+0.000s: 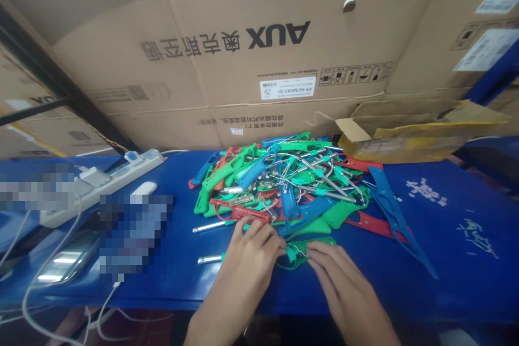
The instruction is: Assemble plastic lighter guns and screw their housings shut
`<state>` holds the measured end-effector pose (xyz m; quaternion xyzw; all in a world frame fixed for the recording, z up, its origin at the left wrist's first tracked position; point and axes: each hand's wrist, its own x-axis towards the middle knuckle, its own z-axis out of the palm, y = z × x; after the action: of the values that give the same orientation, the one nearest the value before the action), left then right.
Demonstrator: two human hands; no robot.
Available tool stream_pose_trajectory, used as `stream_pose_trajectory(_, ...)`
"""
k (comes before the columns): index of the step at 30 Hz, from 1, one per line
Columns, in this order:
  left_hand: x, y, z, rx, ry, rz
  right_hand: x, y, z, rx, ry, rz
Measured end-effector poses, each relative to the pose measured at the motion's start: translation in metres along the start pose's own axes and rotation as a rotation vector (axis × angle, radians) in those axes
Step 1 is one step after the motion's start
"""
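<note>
Two forearms [219, 303] angle in from below, backs of the hands upward. The left hand [259, 251] curls, its grip clamped on a green casing [299, 261]; the right hand [336, 270], fingers straighter, pinches its right end, before the coloured heap [290, 208] on the blue worktop [454, 292].
</note>
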<state>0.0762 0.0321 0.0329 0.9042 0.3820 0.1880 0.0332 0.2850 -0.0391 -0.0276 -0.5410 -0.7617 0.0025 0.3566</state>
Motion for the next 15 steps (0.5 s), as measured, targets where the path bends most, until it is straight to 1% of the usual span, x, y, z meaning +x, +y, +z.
stream_pose_trajectory(3, 0.002, 0.0005, -0.0012, 0.002, -0.007, 0.019, 0.0031, -0.0019, -0.0013, -0.009, 0.014, 0.007)
stream_pose_trajectory(6, 0.0031, 0.0015, -0.0035, -0.06, 0.009, 0.019, 0.0068, -0.0048, -0.0027, 0.013, 0.036, 0.031)
stream_pose_trajectory(10, 0.0025, 0.0027, -0.0055, -0.145, 0.025, 0.001, 0.0098, -0.0074, -0.0051, 0.029, 0.025, 0.038)
stream_pose_trajectory(15, -0.0004, 0.0059, -0.0018, -0.184, 0.086, -0.015, 0.0108, -0.0074, -0.0073, 0.052, 0.008, 0.043)
